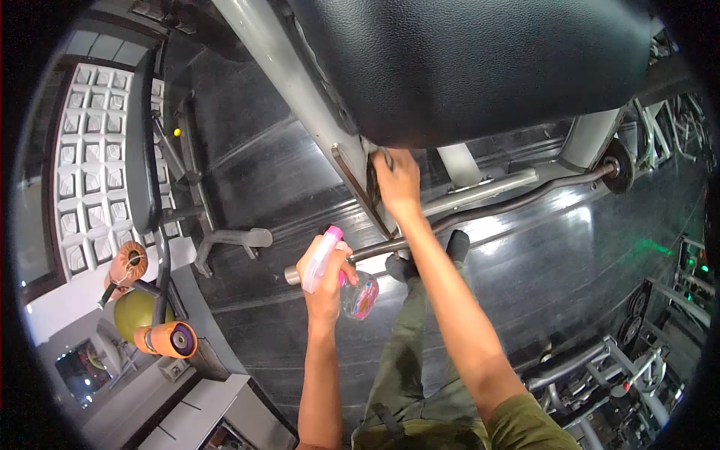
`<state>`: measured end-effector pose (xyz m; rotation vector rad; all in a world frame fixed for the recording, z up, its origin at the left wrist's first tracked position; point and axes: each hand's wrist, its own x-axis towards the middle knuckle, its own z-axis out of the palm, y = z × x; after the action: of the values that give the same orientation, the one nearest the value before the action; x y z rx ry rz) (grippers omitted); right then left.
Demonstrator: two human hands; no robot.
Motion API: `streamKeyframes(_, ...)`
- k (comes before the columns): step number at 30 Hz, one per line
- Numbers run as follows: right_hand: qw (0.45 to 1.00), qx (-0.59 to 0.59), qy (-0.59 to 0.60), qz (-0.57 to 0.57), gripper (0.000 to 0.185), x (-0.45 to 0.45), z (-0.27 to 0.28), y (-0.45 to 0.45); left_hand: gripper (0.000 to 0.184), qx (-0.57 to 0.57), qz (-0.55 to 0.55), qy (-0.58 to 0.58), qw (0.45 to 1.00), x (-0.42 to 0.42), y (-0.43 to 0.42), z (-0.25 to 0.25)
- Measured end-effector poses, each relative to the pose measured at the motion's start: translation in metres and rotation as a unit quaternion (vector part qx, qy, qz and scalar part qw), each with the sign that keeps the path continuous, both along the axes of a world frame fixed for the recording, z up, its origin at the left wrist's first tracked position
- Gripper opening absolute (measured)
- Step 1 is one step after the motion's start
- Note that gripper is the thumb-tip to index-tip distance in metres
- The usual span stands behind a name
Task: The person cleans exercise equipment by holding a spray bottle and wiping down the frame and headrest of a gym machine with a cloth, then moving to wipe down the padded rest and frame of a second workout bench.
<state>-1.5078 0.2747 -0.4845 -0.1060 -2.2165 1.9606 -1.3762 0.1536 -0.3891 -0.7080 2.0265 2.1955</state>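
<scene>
Gripping spray bottle [361, 297] around its neck in left hand [324, 271], slanting its long axis out to that hand's right; reaching with right hand [397, 181], the nearer, to grey frame [304, 94] beside black pad [487, 67], not revealing whether pinching or spread.

Your right arm [451, 296] reaches long from near right toward the far middle, right hand [397, 182] foremost and partly hidden from view! Nearer, on the left, your left forearm [321, 375] points straight ahead, left hand [328, 284] curled in a grip.
</scene>
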Motion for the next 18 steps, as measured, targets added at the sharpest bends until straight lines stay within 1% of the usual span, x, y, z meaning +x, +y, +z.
streamKeyframes(2,0.996,-0.037,-0.075,0.032,0.026,-0.023,-0.018,0.004,0.013,0.004,-0.001,0.001,1.000,0.002,0.000,0.000)
streamKeyframes(3,0.986,-0.046,-0.147,0.058,0.026,-0.023,-0.008,0.008,0.013,0.008,0.001,-0.002,1.000,0.003,0.000,0.001)
streamKeyframes(5,0.950,-0.062,-0.288,0.107,0.027,-0.028,0.024,0.017,0.013,0.012,-0.001,-0.008,1.000,0.005,0.001,-0.001)
streamKeyframes(6,0.977,-0.027,-0.190,0.096,0.029,-0.020,0.022,0.017,0.013,0.012,-0.004,-0.010,1.000,0.007,0.001,-0.003)
streamKeyframes(7,0.992,0.008,-0.091,0.086,0.030,-0.003,0.017,0.016,0.013,0.011,-0.006,-0.012,1.000,0.008,0.001,-0.006)
streamKeyframes(8,0.996,0.043,0.009,0.075,0.033,0.015,0.014,0.016,0.013,0.006,-0.009,-0.020,1.000,0.009,0.002,-0.007)
streamKeyframes(10,0.995,0.007,-0.044,0.086,0.034,0.041,0.016,0.017,0.013,-0.005,-0.014,-0.033,0.999,0.009,0.004,-0.010)
streamKeyframes(11,0.994,0.007,-0.080,0.073,0.033,0.040,0.004,0.017,0.013,0.001,-0.012,-0.034,0.999,0.010,0.005,-0.011)
streamKeyframes(13,0.987,0.006,-0.153,0.046,0.033,0.036,-0.043,0.017,0.012,0.014,-0.010,-0.037,0.999,0.011,0.007,-0.013)
streamKeyframes(15,0.975,-0.023,-0.217,0.041,0.035,0.016,-0.044,0.020,0.012,0.011,-0.014,-0.038,0.999,0.010,0.008,-0.011)
streamKeyframes(18,0.960,0.044,-0.242,0.134,0.031,-0.033,-0.048,0.022,0.013,0.006,-0.014,-0.042,0.999,0.012,0.009,-0.016)
